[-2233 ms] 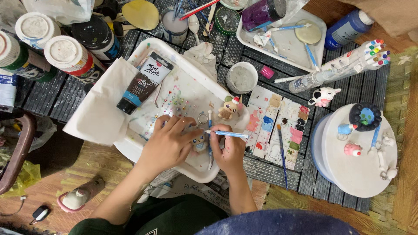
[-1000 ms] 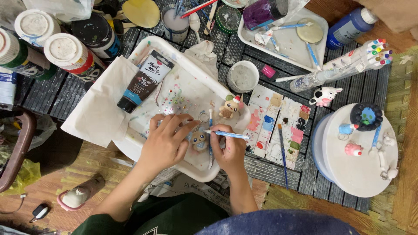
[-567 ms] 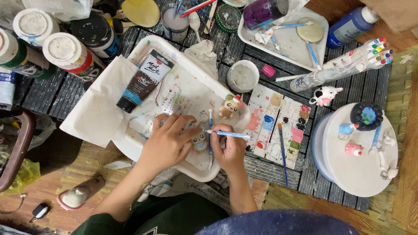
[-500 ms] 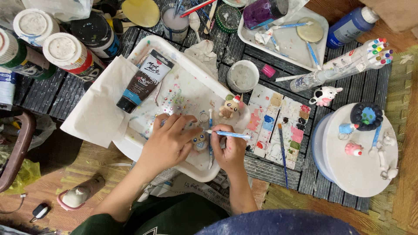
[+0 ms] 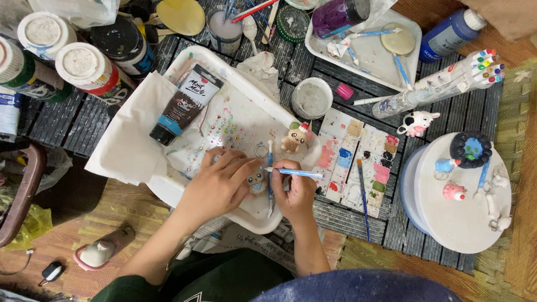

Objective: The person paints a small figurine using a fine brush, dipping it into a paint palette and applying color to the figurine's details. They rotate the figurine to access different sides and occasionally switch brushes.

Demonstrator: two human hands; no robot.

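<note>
Right now the right hand (image 5: 296,193) pinches a thin light-blue paintbrush (image 5: 295,173) crosswise, its tip pointing left at a small tan clay figurine (image 5: 257,181). The left hand (image 5: 219,184) cups that figurine from the other side, fingers curled round it, so only a sliver shows between the two hands. Both work over the near corner of a white paint-speckled plastic tray (image 5: 184,193).

Just above the knuckles, a second blue-handled brush (image 5: 269,168) lies upright across the tray, beside a small metal ring (image 5: 261,150) and a brown bear-like figurine with a red-and-green cap (image 5: 296,138). Further left on the tray sits a dark squeeze tube of brown acrylic paint (image 5: 182,105), on a sheet of white paper (image 5: 126,142) that spills over the rim.

To the right, touching the tray's edge, lies a white well palette with dabs of pink, blue and brown (image 5: 358,162), a dark brush (image 5: 362,197) across it. Beyond it stand a small white pot of greyish paint (image 5: 311,98), a black-and-white cow figurine (image 5: 418,122), and a round white turntable (image 5: 464,223) carrying more little figures. Paint jars crowd the far left.
</note>
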